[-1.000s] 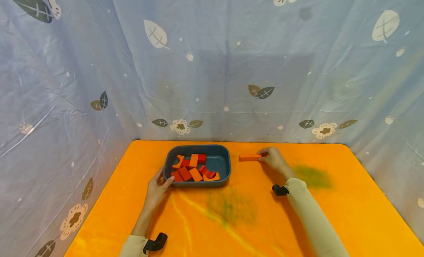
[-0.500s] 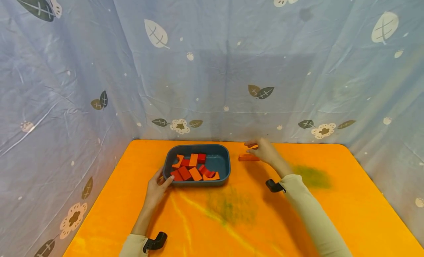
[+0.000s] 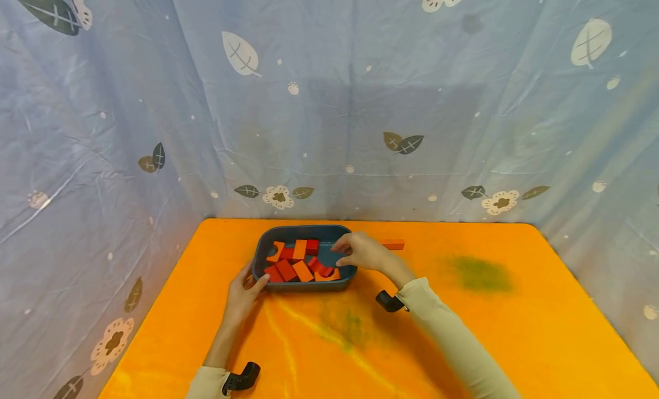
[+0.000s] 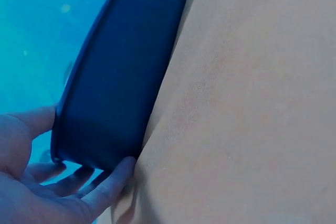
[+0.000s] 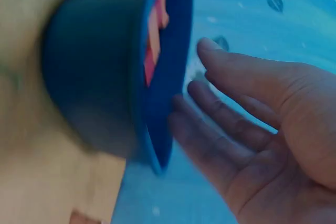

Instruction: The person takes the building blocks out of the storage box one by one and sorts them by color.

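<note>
A blue-grey rectangular tub (image 3: 304, 287) stands on the orange table, holding several red and orange toy blocks (image 3: 286, 269), some with arched cut-outs. My left hand (image 3: 242, 296) grips its front left corner, thumb on the rim and fingers around the end wall, as the left wrist view also shows. Over the tub's right rim is my right hand (image 3: 366, 255). Its fingers (image 5: 210, 145) are spread and hold nothing in the right wrist view. Just behind it, a long orange block (image 3: 393, 244) lies on the table, its left part hidden by that hand.
The orange table cover (image 3: 494, 330) has greenish smudges. A pale blue patterned curtain (image 3: 350, 113) hangs behind the table and along both sides. Each wrist bears a black camera mount (image 3: 242, 379).
My right hand has moved left from the long orange block to the tub's right side. The left hand keeps its hold, and the long block stays on the table.
</note>
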